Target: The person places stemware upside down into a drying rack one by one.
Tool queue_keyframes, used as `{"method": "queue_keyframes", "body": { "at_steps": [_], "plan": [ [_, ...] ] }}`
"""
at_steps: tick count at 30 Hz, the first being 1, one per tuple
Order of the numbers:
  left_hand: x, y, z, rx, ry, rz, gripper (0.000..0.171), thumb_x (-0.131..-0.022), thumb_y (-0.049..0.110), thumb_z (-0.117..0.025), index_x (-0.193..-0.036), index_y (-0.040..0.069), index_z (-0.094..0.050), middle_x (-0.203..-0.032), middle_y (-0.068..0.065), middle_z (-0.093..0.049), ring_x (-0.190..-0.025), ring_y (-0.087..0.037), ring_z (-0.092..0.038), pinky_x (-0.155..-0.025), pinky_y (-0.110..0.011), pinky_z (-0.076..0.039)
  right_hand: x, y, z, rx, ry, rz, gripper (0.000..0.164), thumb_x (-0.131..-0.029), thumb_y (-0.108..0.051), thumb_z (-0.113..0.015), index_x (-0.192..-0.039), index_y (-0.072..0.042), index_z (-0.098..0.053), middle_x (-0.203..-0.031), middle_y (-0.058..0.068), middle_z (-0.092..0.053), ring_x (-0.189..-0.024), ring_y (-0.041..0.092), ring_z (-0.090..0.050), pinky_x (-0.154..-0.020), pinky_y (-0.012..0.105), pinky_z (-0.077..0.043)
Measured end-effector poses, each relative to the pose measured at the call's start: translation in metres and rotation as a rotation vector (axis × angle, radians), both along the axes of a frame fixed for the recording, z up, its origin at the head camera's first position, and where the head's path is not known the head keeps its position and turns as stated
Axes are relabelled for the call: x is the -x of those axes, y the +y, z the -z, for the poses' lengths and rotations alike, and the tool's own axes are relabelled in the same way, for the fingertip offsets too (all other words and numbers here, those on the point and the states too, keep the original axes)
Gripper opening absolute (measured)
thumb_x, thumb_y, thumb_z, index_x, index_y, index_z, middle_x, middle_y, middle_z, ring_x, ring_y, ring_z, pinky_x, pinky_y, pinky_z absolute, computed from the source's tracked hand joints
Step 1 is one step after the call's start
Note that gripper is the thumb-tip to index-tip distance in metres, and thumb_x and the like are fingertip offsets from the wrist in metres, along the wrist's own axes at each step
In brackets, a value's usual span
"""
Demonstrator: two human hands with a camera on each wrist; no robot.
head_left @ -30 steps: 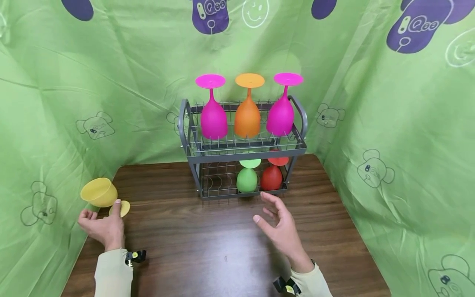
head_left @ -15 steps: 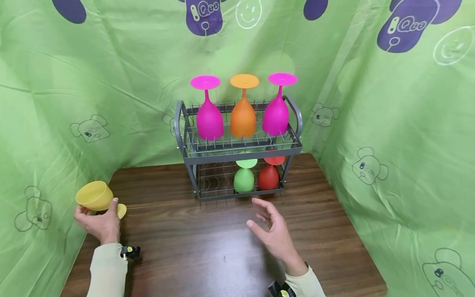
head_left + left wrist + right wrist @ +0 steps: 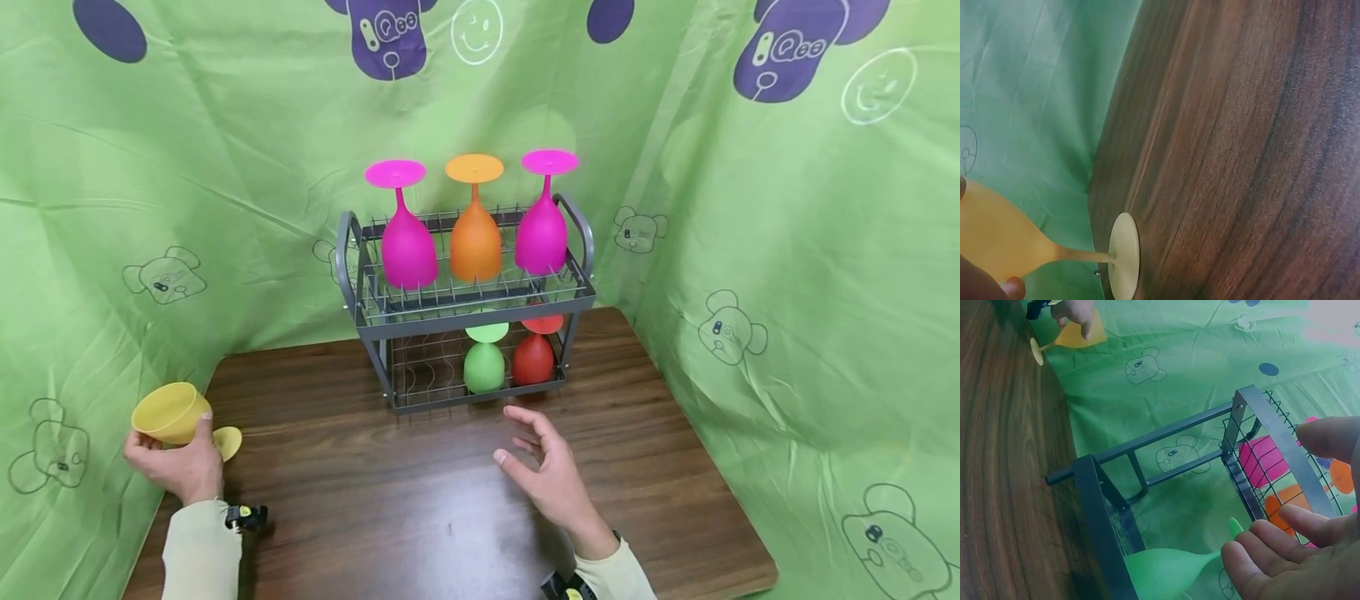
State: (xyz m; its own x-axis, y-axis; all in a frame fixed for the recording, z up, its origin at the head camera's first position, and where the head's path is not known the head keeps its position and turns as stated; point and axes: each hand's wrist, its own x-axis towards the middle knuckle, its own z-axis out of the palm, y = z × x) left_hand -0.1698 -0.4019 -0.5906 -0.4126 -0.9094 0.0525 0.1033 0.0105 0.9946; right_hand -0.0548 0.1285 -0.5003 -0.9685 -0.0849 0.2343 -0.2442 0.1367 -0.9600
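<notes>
At the table's left edge my left hand (image 3: 183, 467) grips a yellow wine glass (image 3: 171, 414) by its bowl, thumb on the near side. The glass leans with its mouth up and to the left; its round foot (image 3: 1124, 257) shows right over the wood in the left wrist view. My right hand (image 3: 551, 479) hovers in front of the rack with relaxed, slightly bent fingers and holds nothing. Nearest to it, on the lower tier, stand an upside-down green wine glass (image 3: 484, 368) and a red wine glass (image 3: 533, 360), also upside down.
A dark two-tier dish rack (image 3: 472, 318) stands at the table's back. On its top tier are a pink glass (image 3: 408, 250), an orange glass (image 3: 476, 246) and another pink glass (image 3: 542, 237), all inverted. Green printed cloth (image 3: 247, 125) surrounds the wooden table (image 3: 360, 517).
My left hand has closed round the yellow glass's bowl and shifted it slightly. My right hand has hardly moved against the table. The head view has turned a little.
</notes>
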Motion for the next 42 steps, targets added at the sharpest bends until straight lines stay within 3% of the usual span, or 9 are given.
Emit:
{"method": "queue_keyframes", "body": {
  "at_steps": [5,14,18,23,33,38,42],
  "plan": [
    [-0.007,-0.001,0.002,0.013,0.002,0.013,0.087,-0.076,0.001,-0.090,-0.148,0.024,-0.046,-0.147,0.006,-0.048,-0.136,-0.007,-0.045,-0.117,-0.016,-0.031,0.002,-0.002,-0.003,-0.013,0.004,-0.008,0.058,-0.093,-0.009,-0.079,-0.146,-0.004,-0.056,-0.151,0.009,-0.059,-0.136,0.013,-0.057,-0.111,0.048,-0.055],
    [-0.022,0.025,-0.017,0.142,-0.027,0.064,0.083,-0.077,0.003,-0.090,-0.148,0.023,-0.051,-0.142,0.005,-0.049,-0.132,-0.011,-0.049,-0.109,-0.027,-0.051,0.003,0.000,-0.005,-0.025,-0.007,-0.005,0.058,-0.093,-0.012,-0.080,-0.146,-0.009,-0.057,-0.151,0.006,-0.059,-0.136,0.012,-0.057,-0.110,0.041,-0.056],
    [-0.026,0.039,-0.020,0.179,-0.053,0.111,0.084,-0.078,0.005,-0.090,-0.149,0.026,-0.051,-0.140,0.008,-0.048,-0.128,-0.009,-0.051,-0.106,-0.024,-0.052,0.004,0.003,-0.005,-0.032,0.005,-0.006,0.057,-0.094,-0.011,-0.080,-0.146,-0.009,-0.057,-0.151,0.006,-0.059,-0.136,0.011,-0.057,-0.110,0.043,-0.056],
    [-0.033,0.059,-0.025,0.301,-0.044,0.147,0.085,-0.075,0.008,-0.093,-0.149,0.025,-0.054,-0.131,0.011,-0.049,-0.113,-0.007,-0.054,-0.095,-0.019,-0.052,0.006,0.008,-0.007,-0.040,0.021,-0.004,0.056,-0.094,-0.011,-0.080,-0.145,-0.012,-0.058,-0.149,0.005,-0.060,-0.135,0.011,-0.057,-0.109,0.040,-0.057],
    [-0.059,0.102,-0.050,0.454,-0.105,0.249,0.090,-0.070,0.002,-0.094,-0.149,0.024,-0.058,-0.126,0.020,-0.047,-0.112,-0.002,-0.052,-0.090,-0.010,-0.049,0.009,0.013,-0.011,-0.056,0.046,-0.029,0.055,-0.095,-0.011,-0.079,-0.146,-0.018,-0.058,-0.149,0.003,-0.060,-0.135,0.013,-0.058,-0.110,0.043,-0.056],
    [-0.076,0.125,-0.060,0.562,-0.055,0.336,0.096,-0.064,0.000,-0.098,-0.149,0.023,-0.061,-0.124,0.022,-0.049,-0.106,-0.002,-0.056,-0.086,-0.005,-0.048,0.010,0.014,-0.014,-0.061,0.054,-0.034,0.055,-0.094,-0.011,-0.079,-0.145,-0.018,-0.059,-0.149,0.003,-0.060,-0.135,0.015,-0.058,-0.110,0.041,-0.056],
    [-0.087,0.143,-0.064,0.631,-0.019,0.421,0.097,-0.062,0.001,-0.098,-0.150,0.020,-0.061,-0.129,0.010,-0.055,-0.105,-0.001,-0.057,-0.085,-0.004,-0.048,0.010,0.012,-0.017,-0.059,0.059,-0.028,0.055,-0.094,-0.011,-0.080,-0.144,-0.018,-0.059,-0.148,0.003,-0.061,-0.135,0.017,-0.059,-0.109,0.039,-0.056]
  ]
}}
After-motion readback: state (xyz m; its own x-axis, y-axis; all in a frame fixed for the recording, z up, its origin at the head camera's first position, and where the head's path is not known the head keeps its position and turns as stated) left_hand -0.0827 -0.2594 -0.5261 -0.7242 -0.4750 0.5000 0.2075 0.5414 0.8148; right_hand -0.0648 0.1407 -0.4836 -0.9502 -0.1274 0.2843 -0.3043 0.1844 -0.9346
